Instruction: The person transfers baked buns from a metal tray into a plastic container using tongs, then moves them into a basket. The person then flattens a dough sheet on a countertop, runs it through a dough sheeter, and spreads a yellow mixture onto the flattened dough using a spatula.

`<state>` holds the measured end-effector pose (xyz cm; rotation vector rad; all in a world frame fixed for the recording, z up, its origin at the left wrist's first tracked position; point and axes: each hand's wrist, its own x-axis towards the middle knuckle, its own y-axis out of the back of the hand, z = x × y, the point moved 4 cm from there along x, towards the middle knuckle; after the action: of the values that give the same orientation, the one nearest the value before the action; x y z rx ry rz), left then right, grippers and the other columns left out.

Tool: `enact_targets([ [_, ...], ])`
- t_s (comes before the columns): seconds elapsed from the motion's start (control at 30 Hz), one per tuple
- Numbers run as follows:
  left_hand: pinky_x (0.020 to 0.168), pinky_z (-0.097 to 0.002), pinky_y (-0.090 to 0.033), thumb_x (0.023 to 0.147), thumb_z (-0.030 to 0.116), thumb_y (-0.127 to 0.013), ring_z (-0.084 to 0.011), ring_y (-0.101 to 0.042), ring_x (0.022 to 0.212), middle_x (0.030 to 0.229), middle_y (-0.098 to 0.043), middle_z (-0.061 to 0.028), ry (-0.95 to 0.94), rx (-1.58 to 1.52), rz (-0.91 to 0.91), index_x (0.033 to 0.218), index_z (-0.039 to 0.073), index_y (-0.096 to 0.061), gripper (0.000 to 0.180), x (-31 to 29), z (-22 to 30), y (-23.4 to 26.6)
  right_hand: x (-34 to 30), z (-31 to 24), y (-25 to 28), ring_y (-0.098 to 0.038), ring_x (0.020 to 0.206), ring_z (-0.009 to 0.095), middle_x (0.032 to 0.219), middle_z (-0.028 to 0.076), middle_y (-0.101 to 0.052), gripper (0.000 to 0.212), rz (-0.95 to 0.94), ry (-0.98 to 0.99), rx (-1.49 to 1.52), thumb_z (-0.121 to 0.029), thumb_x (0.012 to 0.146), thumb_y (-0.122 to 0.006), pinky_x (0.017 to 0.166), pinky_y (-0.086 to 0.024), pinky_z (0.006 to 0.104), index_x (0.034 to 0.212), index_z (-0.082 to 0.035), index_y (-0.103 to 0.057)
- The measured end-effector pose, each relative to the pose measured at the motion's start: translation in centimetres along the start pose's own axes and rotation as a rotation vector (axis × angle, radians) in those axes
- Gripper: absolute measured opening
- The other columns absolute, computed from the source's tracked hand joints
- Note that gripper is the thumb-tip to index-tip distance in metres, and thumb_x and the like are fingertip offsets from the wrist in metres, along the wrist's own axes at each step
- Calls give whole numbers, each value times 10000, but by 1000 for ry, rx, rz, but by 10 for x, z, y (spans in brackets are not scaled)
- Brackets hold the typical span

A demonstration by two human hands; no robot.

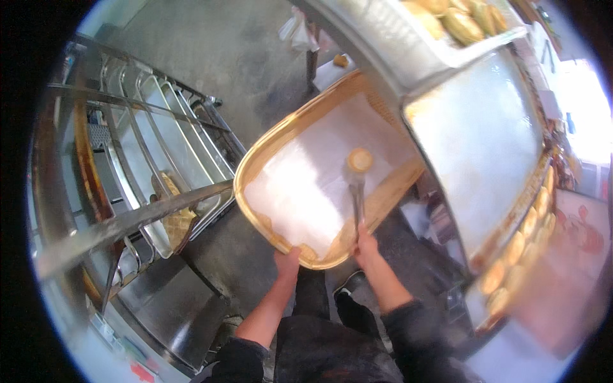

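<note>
An oval woven basket [394, 189] lined with white paper [290, 185] is in front of me, tilted across the middle of the view. My left hand [288, 260] is closed around its near rim. At the rim further right, my right hand [365, 247] grips metal tongs [358, 204] that point away from me over the paper. By the tongs' far end is a small round golden pastry [360, 159]; whether the tips pinch it I cannot tell. My right hand also appears to touch the rim, though the contact is unclear.
On the left stands a metal rack [137, 220] holding several trays. At right lies a large baking tray [479, 147], with a white tray [469, 57] of golden breads above it and a row of pastries [514, 246] beside it. A brown paper bag [177, 223] is in the rack.
</note>
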<state>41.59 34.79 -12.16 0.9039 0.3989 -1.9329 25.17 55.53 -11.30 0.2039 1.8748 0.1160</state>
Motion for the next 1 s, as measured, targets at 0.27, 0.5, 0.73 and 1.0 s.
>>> enact_targets([
  [0.27,958,-404,-520,820,-26,-695,-300,-646,1105,1296,-621,-195,-59,-40,28,1349,-115,-510,568,16,35,87,-191,68,86,-445,517,123,666,7,-500,372,-449,29,70,-456,1056,-574,465,-355,301,910,-115,-555],
  [0.5,825,-395,-574,818,27,-643,-294,-675,980,1151,-620,-150,-18,17,133,1308,-49,-515,512,-9,75,182,-277,68,223,-447,565,111,739,29,-514,319,-322,261,44,-394,1086,-540,510,-393,277,1028,-81,-538],
  [0.73,553,-365,-583,808,69,-660,-253,-681,781,988,-618,-111,115,31,181,1229,17,-526,444,-57,83,221,-211,6,179,-402,509,95,702,2,-498,342,-396,318,284,-464,1079,-528,491,-385,265,1155,-130,-518],
  [1.0,608,-415,-614,810,75,-654,-288,-695,839,1030,-617,-137,50,120,71,1231,4,-507,451,-67,91,247,-203,-71,74,-409,539,121,792,32,-487,409,-449,300,531,-538,1048,-546,515,-410,289,1078,-133,-497],
])
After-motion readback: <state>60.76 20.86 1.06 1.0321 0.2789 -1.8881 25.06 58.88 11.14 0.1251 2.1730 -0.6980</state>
